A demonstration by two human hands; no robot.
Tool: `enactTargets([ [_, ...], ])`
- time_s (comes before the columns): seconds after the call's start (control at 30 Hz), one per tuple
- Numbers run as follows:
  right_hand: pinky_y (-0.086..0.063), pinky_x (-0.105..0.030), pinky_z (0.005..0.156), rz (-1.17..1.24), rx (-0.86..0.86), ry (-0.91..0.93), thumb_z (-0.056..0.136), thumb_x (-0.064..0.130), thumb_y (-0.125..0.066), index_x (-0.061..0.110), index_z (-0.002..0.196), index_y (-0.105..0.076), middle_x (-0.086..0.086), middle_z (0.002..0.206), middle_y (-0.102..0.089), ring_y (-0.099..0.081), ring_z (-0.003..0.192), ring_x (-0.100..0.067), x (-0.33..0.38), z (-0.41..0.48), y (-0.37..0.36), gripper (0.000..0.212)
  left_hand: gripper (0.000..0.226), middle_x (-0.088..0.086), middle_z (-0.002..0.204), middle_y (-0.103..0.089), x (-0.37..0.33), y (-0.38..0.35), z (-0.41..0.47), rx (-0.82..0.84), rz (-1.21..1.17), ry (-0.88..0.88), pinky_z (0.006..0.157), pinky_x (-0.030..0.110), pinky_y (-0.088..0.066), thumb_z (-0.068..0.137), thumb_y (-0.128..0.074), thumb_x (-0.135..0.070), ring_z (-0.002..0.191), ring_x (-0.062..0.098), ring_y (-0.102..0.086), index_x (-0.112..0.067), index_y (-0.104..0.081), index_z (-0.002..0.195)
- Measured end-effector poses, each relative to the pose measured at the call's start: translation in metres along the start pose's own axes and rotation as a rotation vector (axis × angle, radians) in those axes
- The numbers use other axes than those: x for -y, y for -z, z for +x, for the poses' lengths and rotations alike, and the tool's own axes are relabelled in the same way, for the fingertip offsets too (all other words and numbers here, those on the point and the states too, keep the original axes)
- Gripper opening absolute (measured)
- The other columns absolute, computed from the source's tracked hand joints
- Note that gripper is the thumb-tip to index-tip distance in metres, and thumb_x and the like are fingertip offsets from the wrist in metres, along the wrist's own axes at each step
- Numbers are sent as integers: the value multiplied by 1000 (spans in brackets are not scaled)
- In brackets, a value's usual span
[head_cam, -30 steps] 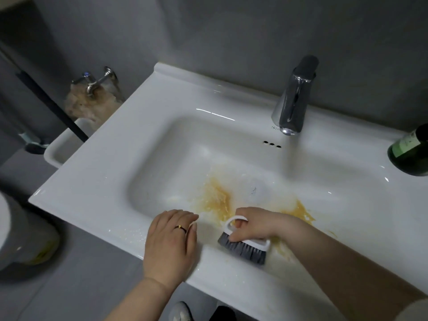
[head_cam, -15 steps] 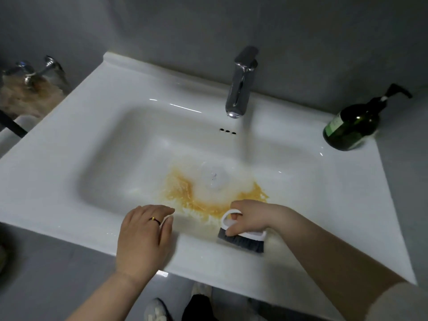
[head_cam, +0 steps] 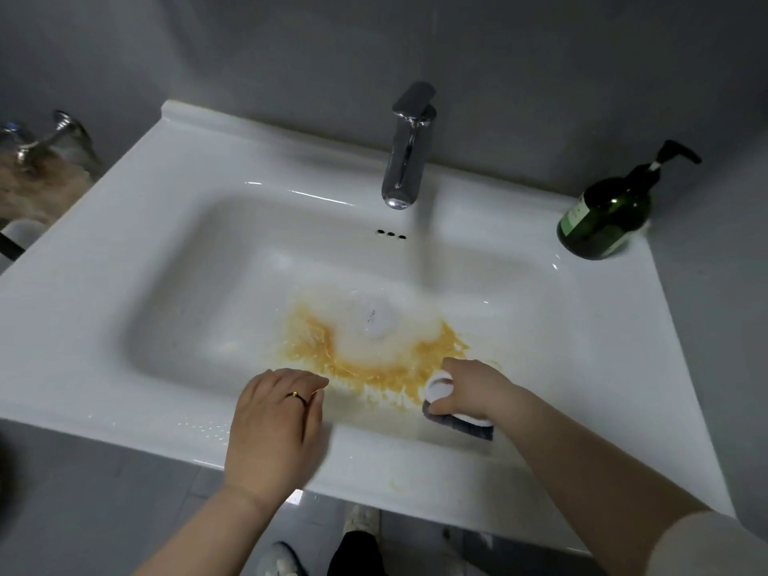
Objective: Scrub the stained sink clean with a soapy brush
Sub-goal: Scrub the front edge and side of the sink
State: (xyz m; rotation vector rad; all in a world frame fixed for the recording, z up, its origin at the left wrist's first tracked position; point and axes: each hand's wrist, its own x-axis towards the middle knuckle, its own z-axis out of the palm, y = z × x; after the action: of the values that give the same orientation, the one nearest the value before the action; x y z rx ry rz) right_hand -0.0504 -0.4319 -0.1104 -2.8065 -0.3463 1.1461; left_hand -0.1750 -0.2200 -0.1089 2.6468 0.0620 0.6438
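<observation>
A white rectangular sink (head_cam: 124,251) fills the view, with an orange-yellow stain (head_cam: 332,355) curving round the near side of the drain (head_cam: 376,320). My right hand (head_cam: 473,388) grips a white-handled brush (head_cam: 457,421) with dark bristles, pressed against the near wall of the basin at the stain's right end. My left hand (head_cam: 272,426) rests flat on the sink's front rim, fingers curling over the basin edge, a ring on one finger.
A chrome faucet (head_cam: 405,160) stands at the back centre above three overflow holes (head_cam: 390,234). A dark green pump bottle (head_cam: 606,214) sits on the back right corner. Wall taps (head_cam: 37,139) and a stained patch lie to the left. Grey floor and my shoes (head_cam: 361,521) show below.
The view has swung right and back, bringing the whole sink and pump bottle into sight. My right hand with the brush has shifted slightly along the near basin wall. My left hand has stayed on the rim.
</observation>
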Motion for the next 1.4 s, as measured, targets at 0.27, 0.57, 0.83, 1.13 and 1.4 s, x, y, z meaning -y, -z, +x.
enactTargets([
  [0.27, -39, -30, 82, -94, -284, -6, 86, 37, -57, 9, 123, -41, -12, 122, -52, -51, 114, -28, -3, 3, -6, 49, 35, 4, 78, -68, 0, 0, -1, -1, 8, 3, 79, 28, -32, 82, -36, -19, 82, 14, -45, -7, -69, 79],
  [0.57, -42, -32, 86, -99, -338, -136, 88, 39, -55, 7, 122, -40, -16, 123, -52, -52, 114, -31, -21, 11, 14, 50, 36, 3, 79, -68, 3, -2, -1, 21, -9, 28, 78, 27, -33, 83, -36, -20, 82, 14, -46, -7, -69, 80],
  [0.83, -43, -33, 85, -96, -433, -195, 89, 37, -53, 7, 122, -40, -14, 121, -51, -52, 112, -30, -24, 16, 14, 47, 36, 4, 80, -69, 3, -1, -1, 26, -38, 48, 77, 26, -32, 84, -36, -20, 83, 14, -46, -6, -69, 81],
  [1.13, -39, -31, 74, -151, -289, -138, 86, 30, -55, 13, 108, -36, -12, 112, -51, -55, 109, -30, -30, 6, 16, 34, 36, 4, 80, -68, 1, 1, -2, 35, -74, 14, 77, 25, -33, 84, -36, -20, 83, 14, -47, -6, -69, 81],
  [1.4, -37, -26, 65, -106, 125, -68, 79, 29, -62, 14, 103, -42, -5, 102, -50, -47, 89, -21, -17, 0, 15, 36, 37, 4, 80, -68, -1, 2, -2, 49, -62, -6, 77, 25, -33, 85, -36, -20, 83, 14, -46, -6, -69, 81],
])
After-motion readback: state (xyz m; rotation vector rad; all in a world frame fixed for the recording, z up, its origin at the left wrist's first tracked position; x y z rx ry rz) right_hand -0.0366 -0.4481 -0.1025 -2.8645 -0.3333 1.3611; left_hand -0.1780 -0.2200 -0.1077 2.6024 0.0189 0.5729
